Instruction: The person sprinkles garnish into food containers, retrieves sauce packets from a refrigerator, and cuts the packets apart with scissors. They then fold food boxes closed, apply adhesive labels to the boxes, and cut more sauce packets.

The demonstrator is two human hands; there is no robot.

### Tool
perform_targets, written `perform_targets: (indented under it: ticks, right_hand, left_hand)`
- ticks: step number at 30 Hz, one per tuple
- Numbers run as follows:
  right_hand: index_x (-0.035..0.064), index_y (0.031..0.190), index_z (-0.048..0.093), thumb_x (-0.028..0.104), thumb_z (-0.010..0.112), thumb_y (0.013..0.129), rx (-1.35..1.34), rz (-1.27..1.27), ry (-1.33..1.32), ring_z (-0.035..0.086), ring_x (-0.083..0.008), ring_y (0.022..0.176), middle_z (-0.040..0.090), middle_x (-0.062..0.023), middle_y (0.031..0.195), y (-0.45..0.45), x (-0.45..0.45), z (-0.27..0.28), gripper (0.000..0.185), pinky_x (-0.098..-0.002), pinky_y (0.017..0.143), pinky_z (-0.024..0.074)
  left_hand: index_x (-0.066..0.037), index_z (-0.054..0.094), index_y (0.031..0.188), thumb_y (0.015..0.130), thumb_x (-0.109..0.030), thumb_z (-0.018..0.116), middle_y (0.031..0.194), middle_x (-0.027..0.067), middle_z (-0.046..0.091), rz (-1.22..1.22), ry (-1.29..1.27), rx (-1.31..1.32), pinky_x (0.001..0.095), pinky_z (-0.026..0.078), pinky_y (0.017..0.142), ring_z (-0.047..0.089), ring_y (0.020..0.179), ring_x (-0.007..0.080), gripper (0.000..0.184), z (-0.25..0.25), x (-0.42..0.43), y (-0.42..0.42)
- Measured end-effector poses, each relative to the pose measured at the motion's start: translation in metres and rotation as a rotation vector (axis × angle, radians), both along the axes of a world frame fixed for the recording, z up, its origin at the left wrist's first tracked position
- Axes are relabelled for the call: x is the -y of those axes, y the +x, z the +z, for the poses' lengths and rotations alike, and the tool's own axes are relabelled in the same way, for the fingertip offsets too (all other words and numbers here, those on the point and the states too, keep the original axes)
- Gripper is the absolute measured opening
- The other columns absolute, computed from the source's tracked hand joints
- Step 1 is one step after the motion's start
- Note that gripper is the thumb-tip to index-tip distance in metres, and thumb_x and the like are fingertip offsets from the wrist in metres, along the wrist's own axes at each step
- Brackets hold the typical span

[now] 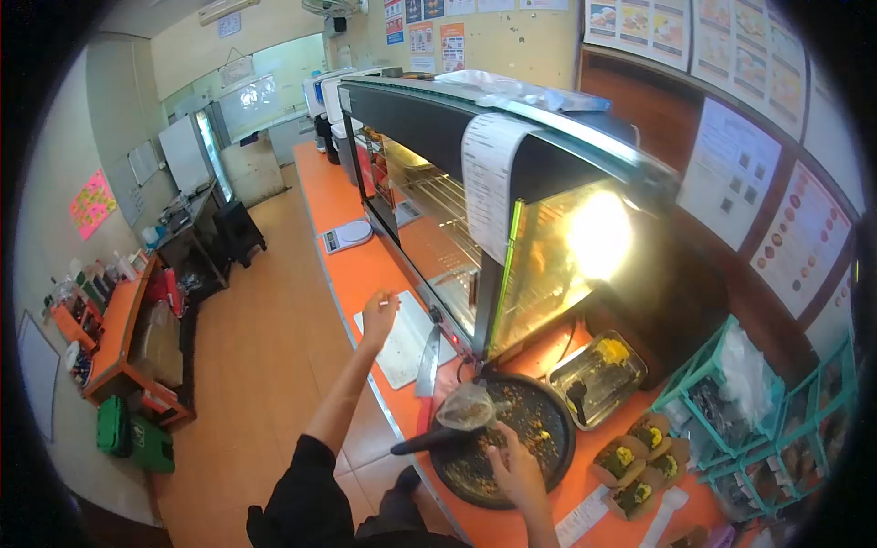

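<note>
My left hand [381, 318] is closed above the white cutting board [402, 352]; a small pale thing may show at its fingertips, too small to name. Just right of that hand, a broad-bladed knife [427, 361] lies over the board's edge, its red handle [425, 416] toward me. My right hand [516, 466] is over the round black pan [512, 493], thumb and index finger apart. Its index fingertip is close to a clear plastic bag [466, 407]; whether they touch I cannot tell. The pan's black handle [425, 442] points left, and brown crumbs are scattered inside.
A lit glass warming cabinet [539, 265] stands behind the board and pan. Right of the pan are a metal tray [598, 379] with yellow food and a black spoon, and several small brown boxes [635, 493]. Teal baskets [731, 402] stand farther right. A scale [348, 236] sits farther back.
</note>
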State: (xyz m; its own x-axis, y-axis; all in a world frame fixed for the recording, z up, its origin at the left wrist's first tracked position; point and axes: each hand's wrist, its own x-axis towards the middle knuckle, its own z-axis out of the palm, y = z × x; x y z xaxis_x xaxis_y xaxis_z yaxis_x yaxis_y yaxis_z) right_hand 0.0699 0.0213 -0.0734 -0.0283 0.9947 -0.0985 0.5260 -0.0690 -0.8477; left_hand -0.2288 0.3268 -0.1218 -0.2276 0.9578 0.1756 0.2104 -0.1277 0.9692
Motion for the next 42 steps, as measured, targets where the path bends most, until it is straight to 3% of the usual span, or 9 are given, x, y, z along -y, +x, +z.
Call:
perform_targets:
  ticks: [3, 5, 7, 11, 15, 30, 32, 40, 42]
  right_hand:
    - [0.013, 0.148, 0.029, 0.028, 0.056, 0.094, 0.3, -0.111, -0.08, 0.065, -0.0378, 0.075, 0.066, -0.0214, 0.079, -0.042, -0.034, -0.025, 0.062, -0.0428, 0.074, 0.0519]
    - [0.015, 0.138, 0.048, 0.023, 0.053, 0.093, 0.335, -0.381, -0.132, 0.065, -0.0424, 0.079, 0.065, -0.0242, 0.077, -0.07, -0.056, -0.027, 0.046, -0.0509, 0.069, 0.0499]
    - [0.0256, 0.147, 0.037, 0.048, 0.054, 0.093, 0.203, -0.459, -0.119, 0.065, -0.0415, 0.09, 0.066, -0.028, 0.101, -0.078, -0.071, -0.063, 0.06, -0.0561, 0.082, 0.0462]
    - [0.0104, 0.104, 0.064, 0.038, 0.059, 0.09, 0.34, -0.707, 0.087, 0.065, -0.0383, 0.078, 0.068, -0.0174, 0.083, -0.111, -0.091, -0.059, 0.031, -0.0477, 0.068, 0.0495]
    - [0.0098, 0.097, 0.067, 0.037, 0.061, 0.09, 0.388, -0.829, 0.016, 0.065, -0.036, 0.073, 0.067, -0.016, 0.077, -0.127, -0.107, -0.051, 0.028, -0.0455, 0.066, 0.0492]
    - [0.0057, 0.101, 0.068, 0.022, 0.059, 0.087, 0.473, -1.027, 0.089, 0.061, -0.0333, 0.075, 0.065, -0.0182, 0.083, -0.156, -0.092, -0.045, 0.023, -0.041, 0.071, 0.049]
    - [0.0061, 0.104, 0.068, 0.018, 0.058, 0.085, 0.446, -1.025, 0.146, 0.061, -0.0333, 0.071, 0.063, -0.0177, 0.08, -0.137, -0.071, -0.081, 0.025, -0.041, 0.07, 0.0493]
    - [-0.0002, 0.089, 0.072, 0.015, 0.062, 0.086, 0.299, -1.32, 0.16, 0.055, -0.0247, 0.059, 0.057, -0.0132, 0.067, -0.138, -0.037, -0.066, 0.018, -0.0356, 0.055, 0.0411]
    - [-0.0006, 0.089, 0.07, 0.014, 0.065, 0.085, 0.3, -1.346, 0.148, 0.057, -0.0232, 0.064, 0.058, -0.012, 0.072, -0.144, -0.047, -0.041, 0.016, -0.0344, 0.058, 0.0431]
  left_hand:
    - [-0.001, 0.053, 0.133, 0.094, -0.023, 0.057, 0.119, 0.0144, 0.06, -0.081, 0.14, 0.004, 0.0351, 0.044, 0.096, 0.058, 0.109, 0.0226, 0.045, 0.014, -0.092, -0.026]
    - [-0.001, 0.046, 0.139, 0.095, -0.025, 0.054, 0.13, 0.0172, 0.051, -0.105, 0.113, -0.055, 0.037, 0.038, 0.103, 0.048, 0.121, 0.0255, 0.051, 0.004, -0.186, -0.035]
    - [-0.001, 0.039, 0.145, 0.096, -0.027, 0.052, 0.141, 0.02, 0.043, -0.136, 0.081, -0.114, 0.0389, 0.032, 0.109, 0.039, 0.134, 0.0285, 0.057, 0.014, -0.247, -0.03]
    - [-0.003, 0.017, 0.153, 0.097, -0.033, 0.044, 0.158, 0.0189, 0.018, -0.08, 0.197, -0.127, 0.0416, 0.018, 0.117, 0.016, 0.146, 0.0337, 0.069, 0.026, -0.264, 0.001]
    - [-0.002, 0.009, 0.154, 0.1, -0.033, 0.037, 0.161, 0.0175, 0.01, -0.06, 0.015, -0.096, 0.0411, 0.01, 0.119, 0.01, 0.148, 0.0341, 0.068, 0.072, -0.24, -0.004]
    - [-0.008, 0.03, 0.15, 0.098, -0.049, 0.03, 0.157, 0.0129, 0.027, 0.188, -0.107, -0.164, 0.0574, 0.022, 0.111, 0.025, 0.144, 0.0352, 0.066, 0.058, -0.486, -0.121]
    - [-0.003, 0.04, 0.142, 0.095, -0.051, 0.04, 0.144, 0.0253, 0.04, 0.187, 0.055, 0.052, 0.0505, 0.027, 0.11, 0.036, 0.135, 0.0428, 0.067, 0.07, -0.496, -0.142]
    - [-0.001, 0.045, 0.138, 0.1, -0.044, 0.042, 0.132, 0.0162, 0.052, -0.225, -0.124, 0.755, 0.0464, 0.037, 0.106, 0.049, 0.124, 0.0315, 0.057, 0.035, -0.609, -0.218]
    - [0.006, 0.053, 0.115, 0.099, -0.034, 0.047, 0.125, 0.0199, 0.049, 0.339, 0.491, 0.027, 0.0474, 0.036, 0.101, 0.047, 0.116, 0.0328, 0.043, 0.07, -0.481, -0.148]
